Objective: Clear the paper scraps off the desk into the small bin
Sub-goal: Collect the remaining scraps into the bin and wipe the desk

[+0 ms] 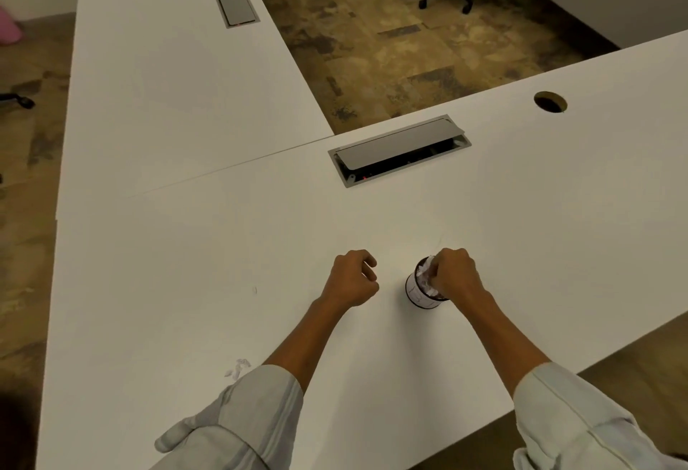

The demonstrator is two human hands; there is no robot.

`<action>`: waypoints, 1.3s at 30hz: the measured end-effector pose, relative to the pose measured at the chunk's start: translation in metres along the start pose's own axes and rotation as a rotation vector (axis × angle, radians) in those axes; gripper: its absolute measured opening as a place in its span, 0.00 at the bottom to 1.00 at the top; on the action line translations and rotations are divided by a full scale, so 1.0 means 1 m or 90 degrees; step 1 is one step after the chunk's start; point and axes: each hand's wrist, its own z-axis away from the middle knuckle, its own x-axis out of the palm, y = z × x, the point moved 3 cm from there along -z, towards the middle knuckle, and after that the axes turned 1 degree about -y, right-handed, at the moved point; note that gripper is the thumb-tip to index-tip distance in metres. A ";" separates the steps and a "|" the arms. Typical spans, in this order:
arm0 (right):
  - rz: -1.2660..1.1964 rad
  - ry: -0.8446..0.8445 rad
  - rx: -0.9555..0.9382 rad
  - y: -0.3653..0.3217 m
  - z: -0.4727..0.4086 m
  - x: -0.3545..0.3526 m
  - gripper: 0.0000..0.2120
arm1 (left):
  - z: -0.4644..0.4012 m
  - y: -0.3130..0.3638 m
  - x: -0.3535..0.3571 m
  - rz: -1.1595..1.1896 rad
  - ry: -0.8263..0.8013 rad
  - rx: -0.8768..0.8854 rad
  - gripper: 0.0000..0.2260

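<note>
Your right hand [452, 276] is curled over the mouth of the small cylindrical bin [420, 292] with a white label and dark rim, fingertips pinching white paper [428, 274] at the opening; the bin stands directly beneath that hand on the white desk [186, 265] and already looks nearly full. The step in hand appears to be depositing or pressing down a scrap. Your left hand [352, 279], just beside the bin, is loosely curled; whether it holds anything cannot be told. A few small white paper scraps [238, 367] lie nearer you, beside your left sleeve [260, 402]. The next move likely calls for releasing the paper, then drawing the left hand back to gather them.
</note>
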 end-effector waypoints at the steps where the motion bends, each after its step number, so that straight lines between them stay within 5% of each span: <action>1: -0.008 0.014 0.007 0.002 0.002 -0.006 0.04 | 0.001 -0.006 -0.004 0.001 0.004 -0.003 0.15; 5: -0.048 0.052 0.014 0.010 0.010 -0.021 0.05 | 0.011 -0.035 -0.021 -0.006 0.018 -0.022 0.14; 12: 0.023 -0.040 0.008 0.004 0.007 0.014 0.09 | 0.047 -0.100 -0.050 -0.018 0.047 -0.084 0.12; 20: 0.007 0.059 0.009 -0.004 0.007 0.004 0.05 | 0.101 -0.174 -0.088 -0.003 0.115 -0.173 0.12; 27: -0.085 0.199 -0.124 -0.073 0.020 -0.012 0.10 | 0.135 -0.225 -0.116 -0.109 0.117 -0.231 0.29; 31: -0.126 0.091 -0.271 -0.144 0.023 0.038 0.11 | 0.142 -0.241 -0.116 -0.189 0.032 -0.241 0.38; 35: 0.010 -0.121 -0.398 -0.211 0.032 0.123 0.19 | 0.140 -0.242 -0.107 -0.252 -0.043 -0.174 0.41; 39: 0.154 -0.188 -0.499 -0.255 0.036 0.183 0.30 | 0.132 -0.237 -0.085 -0.334 -0.063 -0.102 0.41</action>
